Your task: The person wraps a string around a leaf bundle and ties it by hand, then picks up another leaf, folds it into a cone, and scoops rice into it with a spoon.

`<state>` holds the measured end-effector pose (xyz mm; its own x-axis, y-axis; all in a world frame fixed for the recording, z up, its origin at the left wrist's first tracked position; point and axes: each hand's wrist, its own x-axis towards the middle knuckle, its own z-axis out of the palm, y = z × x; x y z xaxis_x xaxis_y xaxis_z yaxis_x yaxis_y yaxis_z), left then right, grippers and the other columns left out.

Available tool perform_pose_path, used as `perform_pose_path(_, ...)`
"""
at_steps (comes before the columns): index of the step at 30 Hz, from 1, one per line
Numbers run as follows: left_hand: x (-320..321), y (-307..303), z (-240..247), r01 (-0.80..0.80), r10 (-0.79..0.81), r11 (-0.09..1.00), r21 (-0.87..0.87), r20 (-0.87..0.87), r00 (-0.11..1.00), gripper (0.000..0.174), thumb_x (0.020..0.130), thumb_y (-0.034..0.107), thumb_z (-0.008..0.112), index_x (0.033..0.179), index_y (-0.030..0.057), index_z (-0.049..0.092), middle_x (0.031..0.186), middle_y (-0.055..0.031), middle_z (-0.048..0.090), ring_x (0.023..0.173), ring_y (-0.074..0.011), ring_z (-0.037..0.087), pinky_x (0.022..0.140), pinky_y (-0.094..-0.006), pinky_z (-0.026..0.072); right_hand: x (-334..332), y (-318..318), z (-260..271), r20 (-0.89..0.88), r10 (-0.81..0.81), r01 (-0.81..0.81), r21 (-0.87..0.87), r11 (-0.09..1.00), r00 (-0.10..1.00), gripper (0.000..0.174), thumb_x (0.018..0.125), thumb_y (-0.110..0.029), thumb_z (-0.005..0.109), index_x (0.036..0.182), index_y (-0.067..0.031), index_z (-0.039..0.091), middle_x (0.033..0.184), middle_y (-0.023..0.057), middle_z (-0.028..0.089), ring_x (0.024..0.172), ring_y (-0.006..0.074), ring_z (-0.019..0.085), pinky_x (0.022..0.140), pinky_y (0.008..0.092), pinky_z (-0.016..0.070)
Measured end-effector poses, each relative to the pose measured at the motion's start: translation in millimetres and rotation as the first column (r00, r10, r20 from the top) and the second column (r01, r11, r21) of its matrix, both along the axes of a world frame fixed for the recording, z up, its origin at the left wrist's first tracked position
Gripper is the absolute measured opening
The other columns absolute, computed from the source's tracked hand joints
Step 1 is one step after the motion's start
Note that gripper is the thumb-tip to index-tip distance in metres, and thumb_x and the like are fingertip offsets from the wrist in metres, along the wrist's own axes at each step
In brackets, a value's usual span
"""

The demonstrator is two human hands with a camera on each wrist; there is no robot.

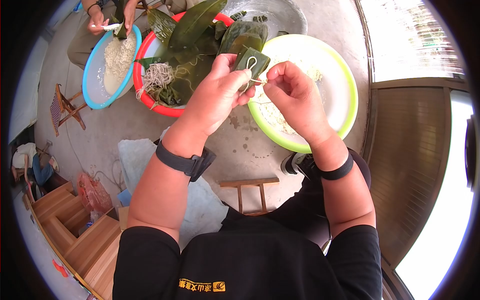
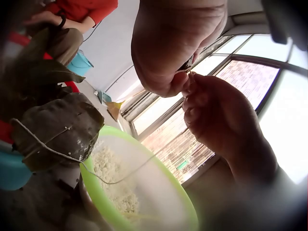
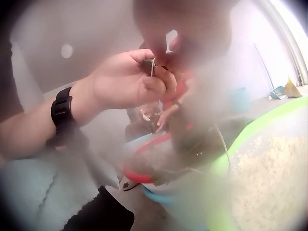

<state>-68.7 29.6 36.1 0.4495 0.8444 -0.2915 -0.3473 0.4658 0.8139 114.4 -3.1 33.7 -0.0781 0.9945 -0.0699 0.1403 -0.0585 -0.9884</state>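
My left hand [image 1: 220, 90] grips a small leaf-wrapped rice dumpling [image 1: 254, 61], its thumb lying along the near side. Pale string [image 1: 251, 64] loops over the green leaf. Just to the right, my right hand [image 1: 296, 92] pinches the string between thumb and forefinger, close against the dumpling. In the left wrist view, the fingertips of both hands meet and a long tail of string [image 2: 113, 183] hangs below. Most of the dumpling is hidden by fingers in both wrist views, and the right hand [image 3: 187, 29] is blurred in its own.
Beneath the hands, a green-rimmed basin [image 1: 353, 95] holds rice. Left of it, a red basin [image 1: 172, 112] holds leaves [image 1: 195, 30] and a string bundle [image 1: 159, 76]. Another person's hands [image 1: 97, 21] work with a leaf and spoon over a blue basin [image 1: 89, 95]. A wooden stool [image 1: 250, 183] stands close by.
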Motion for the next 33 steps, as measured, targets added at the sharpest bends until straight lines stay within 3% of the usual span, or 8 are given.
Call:
perform_pose_path(8,-19.0,-7.8,19.4,0.323,-0.323,0.946,0.006,-0.058,0.945,0.031,0.097,0.012,0.051,0.126,0.0065,0.044,0.103,-0.0071,0.059,0.080,-0.0120,0.052,0.068,-0.0245,0.0409,18.5,7.0,-14.0,0.007,0.140,-0.138,-0.121,0.983,0.990,0.011,0.094,-0.007,0.066,0.101,-0.0004,0.071,0.085,0.0011,0.068,0.076,0.0094,0.063,0.073,0.0268,0.0514)
perform_pose_path(11,-22.8,-13.9,15.9,0.434,-0.422,0.900,0.037,-0.177,0.889,0.027,0.096,0.011,0.052,0.123,0.0062,0.046,0.099,-0.0041,0.056,0.079,-0.0109,0.050,0.067,-0.0239,0.0397,25.9,11.3,-19.0,0.303,0.169,-0.202,0.080,0.976,0.938,0.012,0.092,-0.007,0.068,0.101,-0.0016,0.073,0.085,0.0051,0.068,0.076,0.0164,0.066,0.073,0.0301,0.0523)
perform_pose_path(12,-22.6,-15.3,18.8,0.468,-0.454,0.884,0.005,-0.232,0.860,0.025,0.095,0.010,0.054,0.119,0.0056,0.048,0.097,-0.0021,0.054,0.078,-0.0102,0.050,0.068,-0.0247,0.0409,26.2,12.8,-14.5,0.370,0.185,-0.231,0.083,0.970,0.910,0.009,0.090,0.000,0.067,0.097,0.0026,0.070,0.086,0.0067,0.065,0.077,0.0125,0.063,0.072,0.0272,0.0507)
perform_pose_path(15,-22.6,-21.9,4.4,0.585,-0.465,0.800,0.133,-0.479,0.745,0.025,0.094,0.009,0.056,0.118,0.0039,0.048,0.098,-0.0014,0.054,0.078,-0.0093,0.050,0.071,-0.0253,0.0424,24.6,16.3,-3.1,0.503,0.240,-0.286,0.015,0.958,0.830,0.007,0.089,0.000,0.066,0.094,0.0012,0.071,0.088,0.0071,0.066,0.076,0.0147,0.064,0.069,0.0285,0.0505)
perform_pose_path(19,-23.5,-24.0,-2.6,0.705,-0.437,0.688,0.172,-0.677,0.592,0.031,0.093,0.008,0.057,0.120,0.0004,0.044,0.108,-0.0113,0.059,0.097,-0.0193,0.057,0.088,-0.0345,0.0471,8.6,11.0,7.6,0.654,0.214,-0.312,0.035,0.950,0.725,0.006,0.082,-0.006,0.071,0.085,-0.0004,0.071,0.075,0.0086,0.064,0.066,0.0176,0.061,0.062,0.0307,0.0484)
perform_pose_path(25,-18.5,-25.1,-16.3,0.592,-0.220,0.766,0.252,-0.762,0.609,0.039,0.091,0.005,0.059,0.124,0.0020,0.038,0.118,-0.0186,0.058,0.120,-0.0262,0.057,0.100,-0.0387,0.0448,-3.4,6.3,30.0,0.599,0.219,-0.278,0.006,0.961,0.770,0.007,0.081,-0.007,0.072,0.083,-0.0003,0.071,0.075,0.0114,0.066,0.066,0.0212,0.063,0.062,0.0330,0.0492)
perform_pose_path(31,-27.0,-15.3,-18.2,0.354,-0.011,0.859,0.369,-0.678,0.735,0.034,0.093,0.004,0.058,0.121,0.0034,0.038,0.111,-0.0089,0.055,0.096,-0.0188,0.057,0.085,-0.0329,0.0485,-9.1,-4.5,15.9,0.473,0.132,-0.266,0.229,0.936,0.871,0.009,0.088,-0.005,0.069,0.094,0.0003,0.074,0.078,0.0122,0.069,0.070,0.0190,0.066,0.065,0.0315,0.0522)
perform_pose_path(33,-29.0,-13.1,-18.4,0.215,0.020,0.918,0.332,-0.582,0.813,0.032,0.095,0.005,0.057,0.121,0.0046,0.039,0.109,-0.0061,0.053,0.089,-0.0149,0.055,0.079,-0.0294,0.0467,-9.3,-6.8,17.3,0.405,0.167,-0.250,0.159,0.955,0.899,0.012,0.088,-0.007,0.067,0.096,-0.0029,0.075,0.082,0.0135,0.071,0.073,0.0271,0.069,0.066,0.0358,0.0544)
